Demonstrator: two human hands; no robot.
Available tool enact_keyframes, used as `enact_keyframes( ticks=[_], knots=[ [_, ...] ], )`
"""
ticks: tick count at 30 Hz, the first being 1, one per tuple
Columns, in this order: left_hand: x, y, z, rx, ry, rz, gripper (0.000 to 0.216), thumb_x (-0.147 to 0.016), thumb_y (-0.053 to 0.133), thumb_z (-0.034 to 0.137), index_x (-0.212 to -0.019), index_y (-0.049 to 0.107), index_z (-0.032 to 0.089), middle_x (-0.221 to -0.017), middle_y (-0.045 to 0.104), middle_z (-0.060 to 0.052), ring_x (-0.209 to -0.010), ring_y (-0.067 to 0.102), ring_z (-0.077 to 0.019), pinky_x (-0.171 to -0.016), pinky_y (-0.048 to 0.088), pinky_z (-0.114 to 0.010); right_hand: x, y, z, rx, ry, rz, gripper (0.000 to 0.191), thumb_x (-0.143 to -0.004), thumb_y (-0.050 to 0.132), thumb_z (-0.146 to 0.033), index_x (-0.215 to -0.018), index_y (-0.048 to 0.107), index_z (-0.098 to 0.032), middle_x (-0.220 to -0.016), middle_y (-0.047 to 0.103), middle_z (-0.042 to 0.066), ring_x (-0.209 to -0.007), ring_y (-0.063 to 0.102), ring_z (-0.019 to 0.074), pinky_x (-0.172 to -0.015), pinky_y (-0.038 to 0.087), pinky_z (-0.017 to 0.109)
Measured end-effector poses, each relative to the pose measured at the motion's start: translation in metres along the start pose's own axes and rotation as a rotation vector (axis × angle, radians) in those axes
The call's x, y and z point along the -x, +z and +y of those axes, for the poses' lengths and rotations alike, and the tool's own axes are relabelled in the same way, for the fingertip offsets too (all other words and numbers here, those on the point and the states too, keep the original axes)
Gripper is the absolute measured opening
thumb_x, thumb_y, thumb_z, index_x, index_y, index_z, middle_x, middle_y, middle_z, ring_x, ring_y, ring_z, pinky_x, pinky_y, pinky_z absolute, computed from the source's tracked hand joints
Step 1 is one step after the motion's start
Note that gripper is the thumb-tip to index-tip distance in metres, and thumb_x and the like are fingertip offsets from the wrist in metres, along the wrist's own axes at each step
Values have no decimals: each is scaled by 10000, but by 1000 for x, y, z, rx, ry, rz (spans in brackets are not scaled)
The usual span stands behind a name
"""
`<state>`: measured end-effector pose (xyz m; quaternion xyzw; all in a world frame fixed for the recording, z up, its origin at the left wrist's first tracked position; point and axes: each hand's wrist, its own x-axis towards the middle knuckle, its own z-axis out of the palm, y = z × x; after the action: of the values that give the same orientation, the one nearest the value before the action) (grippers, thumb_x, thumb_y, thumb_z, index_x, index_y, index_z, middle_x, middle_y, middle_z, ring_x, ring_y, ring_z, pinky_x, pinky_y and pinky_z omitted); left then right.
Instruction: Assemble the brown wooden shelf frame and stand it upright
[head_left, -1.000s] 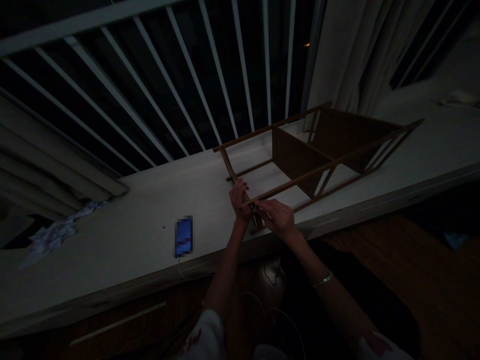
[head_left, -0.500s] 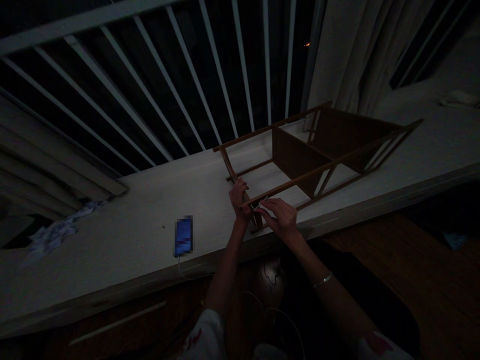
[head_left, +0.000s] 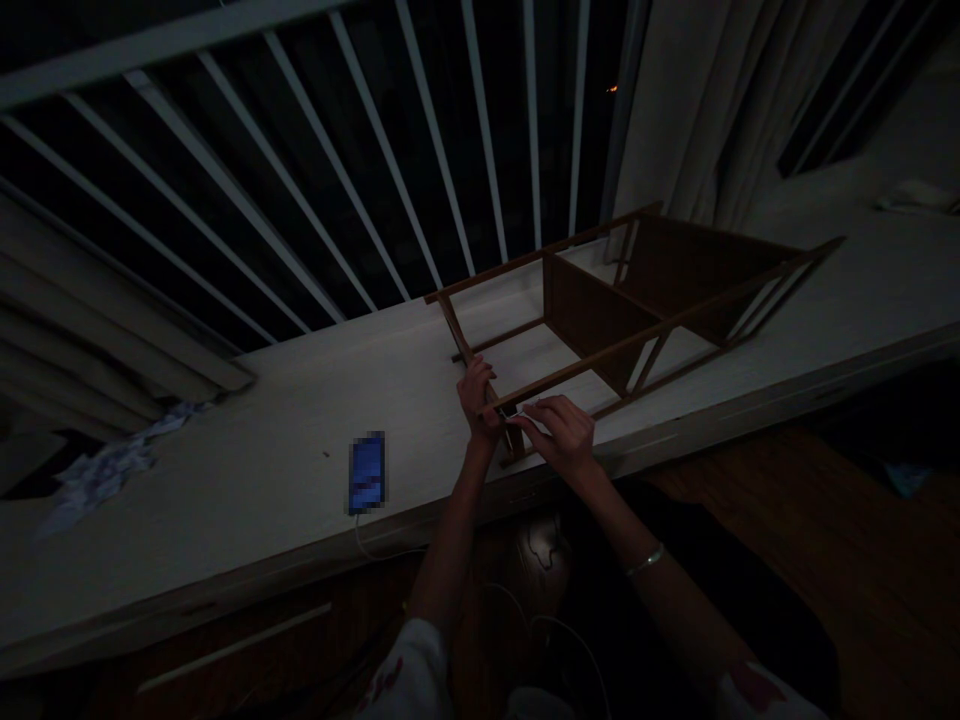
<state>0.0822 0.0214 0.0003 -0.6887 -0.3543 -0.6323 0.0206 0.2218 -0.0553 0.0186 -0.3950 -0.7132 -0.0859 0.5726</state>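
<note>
A brown wooden shelf frame (head_left: 637,295) lies on its side on the pale window ledge (head_left: 262,470), with two dark panels between thin rails. My left hand (head_left: 478,398) is closed round the near end post of the frame. My right hand (head_left: 561,435) is beside it, fingers pinched on a small thin tool or fastener at the near corner joint; I cannot make out what it is in the dim light.
A phone (head_left: 367,472) with a lit blue screen lies on the ledge to the left, a cable running off its near end. Crumpled paper (head_left: 112,465) sits at the far left. White window bars (head_left: 375,160) and curtains (head_left: 690,110) stand behind.
My right hand has shifted slightly up and left along the near corner of the frame. The left hand and the frame have stayed in place.
</note>
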Motion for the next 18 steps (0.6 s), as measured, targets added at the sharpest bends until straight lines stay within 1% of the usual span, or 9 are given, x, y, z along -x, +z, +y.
enact_keyframes(
  ticks=[5,10,15,18],
  knots=[
    [0,0,1,18,-1,7,727,-769,49,689,-923,555,190,-1039,593,-103,-1154,495,-271,-922,368,-437,-1,0,-2,50,9,35,151,-762,657,-329,-876,642,-231,-772,612,47,-722,543,159,-642,432,281],
    [0,0,0,20,2,9,700,-778,65,676,-929,548,192,-1048,589,-101,-1157,494,-267,-930,369,-441,-1,-1,-3,66,3,37,155,-742,678,-315,-871,633,-242,-832,631,46,-789,541,180,-709,424,322],
    [1,0,-1,12,-3,-5,722,-771,46,683,-930,547,188,-1047,589,-107,-1161,492,-266,-934,367,-439,-1,0,-2,46,4,8,89,-764,656,-309,-798,628,-232,-779,627,31,-769,537,170,-712,400,321],
    [0,-1,-1,-7,-14,-14,736,-766,32,690,-929,548,191,-1045,593,-105,-1164,493,-261,-934,369,-432,0,0,-3,32,15,0,87,-776,641,-312,-773,625,-226,-762,618,29,-755,538,164,-699,394,313]
  ],
)
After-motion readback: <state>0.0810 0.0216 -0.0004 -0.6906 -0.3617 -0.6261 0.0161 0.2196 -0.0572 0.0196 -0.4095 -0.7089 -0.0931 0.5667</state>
